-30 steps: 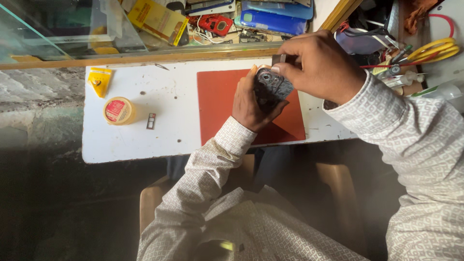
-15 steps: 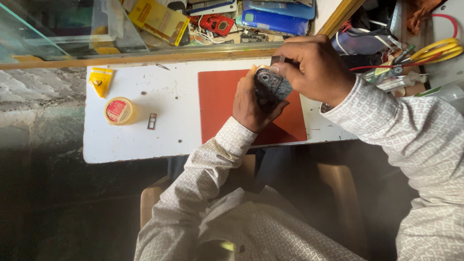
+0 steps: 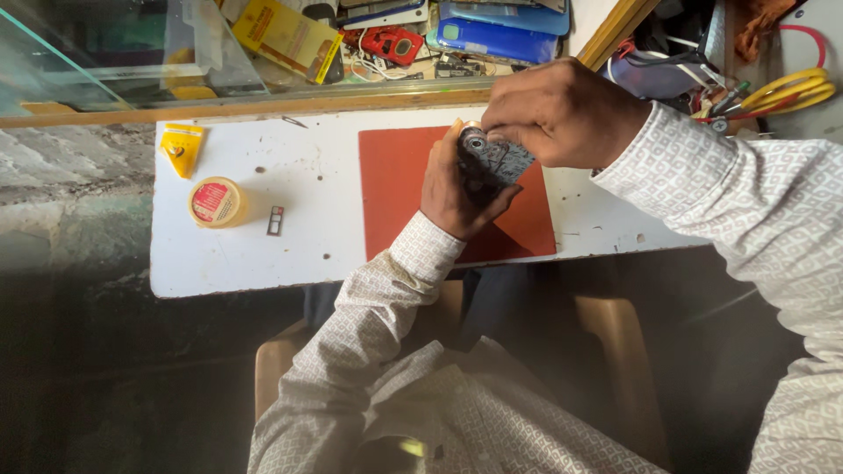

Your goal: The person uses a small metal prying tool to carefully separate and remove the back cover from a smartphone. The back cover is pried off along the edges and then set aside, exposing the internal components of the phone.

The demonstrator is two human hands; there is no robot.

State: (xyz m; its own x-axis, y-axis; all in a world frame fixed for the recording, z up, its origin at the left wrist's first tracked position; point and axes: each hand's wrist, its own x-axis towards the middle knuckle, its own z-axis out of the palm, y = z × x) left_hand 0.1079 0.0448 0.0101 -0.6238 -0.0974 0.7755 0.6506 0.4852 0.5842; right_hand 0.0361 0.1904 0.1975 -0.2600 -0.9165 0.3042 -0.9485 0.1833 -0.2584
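Left hand (image 3: 452,189) cupping a dark phone-like device (image 3: 492,162) over the red mat (image 3: 399,189), right hand (image 3: 562,114) fingers pinched at its top end, yellow round tin (image 3: 215,202) near the white tabletop's (image 3: 237,259) left edge

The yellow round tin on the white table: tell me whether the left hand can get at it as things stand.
Probably not right away: the left hand is holding a dark device, though bare white table lies between it and the tin.

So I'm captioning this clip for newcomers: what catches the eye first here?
The two hands meet over the red rectangular mat on the white tabletop: the left hand cradles a small dark grey device, and the right hand works at its top. A round yellow tin sits further left.
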